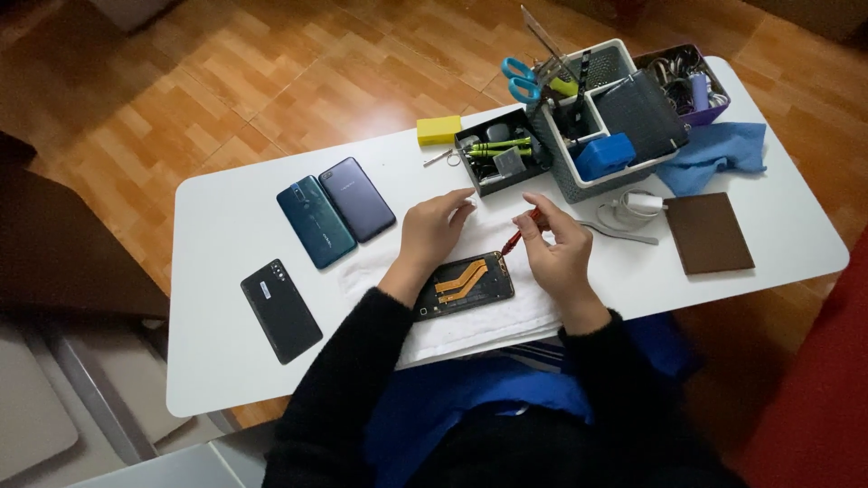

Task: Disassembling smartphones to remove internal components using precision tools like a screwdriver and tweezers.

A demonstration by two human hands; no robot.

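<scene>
An opened phone (466, 286) with orange flex cables showing lies on a white cloth (479, 321) at the table's near edge. My right hand (559, 248) pinches a thin red-handled screwdriver (515, 237) whose tip points down at the phone's upper right corner. My left hand (434, 228) rests on the cloth just above the phone's left part, fingers spread and holding nothing.
On the white table (226, 217) lie a black phone (280, 310), a teal phone (315, 221) and a dark blue phone (356, 199). Behind are a tool tray (500, 152), a grey organiser (604, 122) with scissors, a yellow block (438, 129), a blue cloth (723, 154), a brown wallet (708, 232), tweezers (624, 233).
</scene>
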